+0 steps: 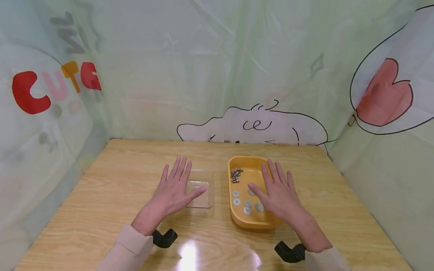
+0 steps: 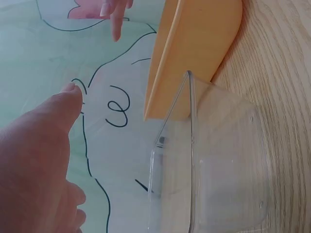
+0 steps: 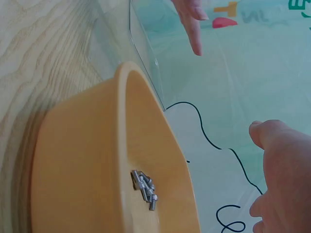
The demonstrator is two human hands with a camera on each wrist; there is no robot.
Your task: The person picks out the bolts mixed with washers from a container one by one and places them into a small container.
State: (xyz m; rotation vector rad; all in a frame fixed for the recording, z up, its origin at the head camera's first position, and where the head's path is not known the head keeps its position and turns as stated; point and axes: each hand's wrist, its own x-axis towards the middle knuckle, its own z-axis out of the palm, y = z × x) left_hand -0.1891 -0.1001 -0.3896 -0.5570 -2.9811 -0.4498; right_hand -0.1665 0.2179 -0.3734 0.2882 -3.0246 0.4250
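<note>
My left hand [image 1: 173,192] hovers flat, fingers spread, over the left part of a clear plastic box [image 1: 200,195]. With fingers just as straight, my right hand [image 1: 279,192] is held above the right side of a yellow tray [image 1: 255,225], hiding part of it. Neither hand holds anything. Inside the tray, a small heap of metal screws [image 1: 235,175] lies at the back left, and several flat washers [image 1: 247,207] are scattered toward the front. The left wrist view shows the clear box [image 2: 228,160] beside the tray [image 2: 209,43]. Screws [image 3: 145,188] also appear in the right wrist view.
The box and tray stand side by side on a wood-grain table [image 1: 112,180]. A printed curtain [image 1: 162,75] surrounds its back and sides. Black wrist mounts [image 1: 165,238] stick out inward from both sleeves.
</note>
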